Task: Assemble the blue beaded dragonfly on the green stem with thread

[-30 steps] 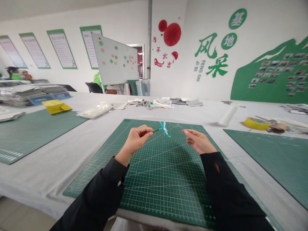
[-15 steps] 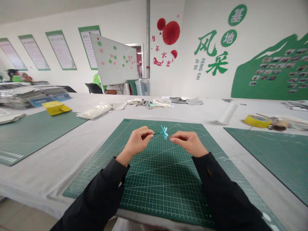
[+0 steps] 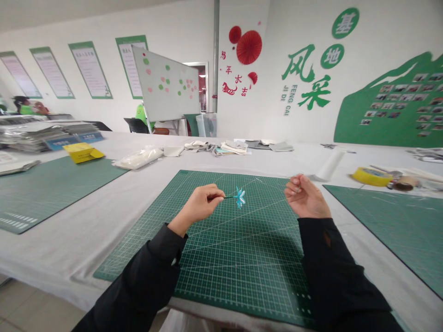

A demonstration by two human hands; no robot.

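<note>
Where the turquoise flower ornament (image 3: 239, 197) is: held above the green cutting mat (image 3: 242, 276), toward its far edge.
Left hand (image 3: 199, 203): closed, pinching the thin green stem (image 3: 229, 197).
Right hand (image 3: 305, 197): open, loosely curled, empty, by the mat's right edge.

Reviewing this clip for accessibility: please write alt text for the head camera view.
A person's left hand pinches the thin green stem of a small turquoise flower-shaped piece above a green cutting mat, while the empty right hand is held up apart from it. A roll of yellow tape lies on the white-covered table.
</note>
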